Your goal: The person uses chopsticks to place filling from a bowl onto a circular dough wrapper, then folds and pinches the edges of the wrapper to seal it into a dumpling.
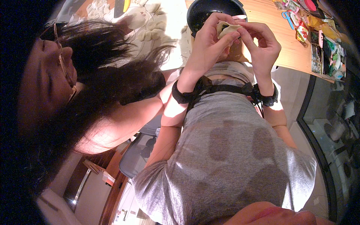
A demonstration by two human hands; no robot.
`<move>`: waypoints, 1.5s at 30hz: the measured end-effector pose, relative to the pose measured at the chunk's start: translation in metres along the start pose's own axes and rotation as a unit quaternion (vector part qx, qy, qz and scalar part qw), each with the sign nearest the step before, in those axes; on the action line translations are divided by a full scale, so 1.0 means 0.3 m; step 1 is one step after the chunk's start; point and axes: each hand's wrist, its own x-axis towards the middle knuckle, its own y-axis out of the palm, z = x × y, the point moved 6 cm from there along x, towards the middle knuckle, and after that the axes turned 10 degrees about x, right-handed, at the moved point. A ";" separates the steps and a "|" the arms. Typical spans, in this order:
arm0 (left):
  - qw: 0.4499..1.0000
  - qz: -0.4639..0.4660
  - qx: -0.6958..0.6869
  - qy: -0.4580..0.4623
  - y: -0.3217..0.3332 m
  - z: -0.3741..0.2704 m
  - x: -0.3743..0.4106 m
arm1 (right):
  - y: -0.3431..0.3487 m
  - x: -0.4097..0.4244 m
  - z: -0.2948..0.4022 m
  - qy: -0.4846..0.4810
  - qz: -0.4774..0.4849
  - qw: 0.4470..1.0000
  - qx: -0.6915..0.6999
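Both my hands are raised over the table's near edge, pinching one dumpling wrapper (232,29) between them. Dark filling shows through a gap on the wrapper's left side, while its right part is pressed together. My left hand (209,42) supports the wrapper from the left with thumb and fingers. At its right edge are the thumb and fingertips of my right hand (260,40). Just behind my hands stands a black bowl (194,18), its inside partly hidden by my fingers. A white utensil handle (239,17) pokes out over the bowl's right rim.
Close on my left, another person (112,81) leans in. Beyond them, many dough pieces (152,33) lie on a floured white mat (177,42), near a yellow-and-black tool (125,5). Blue scissors (287,19), snack packets (301,32) and a wire basket (317,52) occupy the table's right side.
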 end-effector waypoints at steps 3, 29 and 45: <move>0.999 -0.012 0.028 0.011 -0.002 -0.005 0.000 | 0.002 0.002 0.007 -0.010 0.005 1.000 -0.016; 0.992 -0.021 -0.121 -0.014 -0.021 -0.039 -0.005 | 0.008 -0.031 -0.035 0.063 -0.136 0.975 0.166; 0.982 -0.152 0.045 0.105 -0.003 -0.053 -0.022 | 0.050 -0.014 -0.026 0.038 -0.122 0.983 0.134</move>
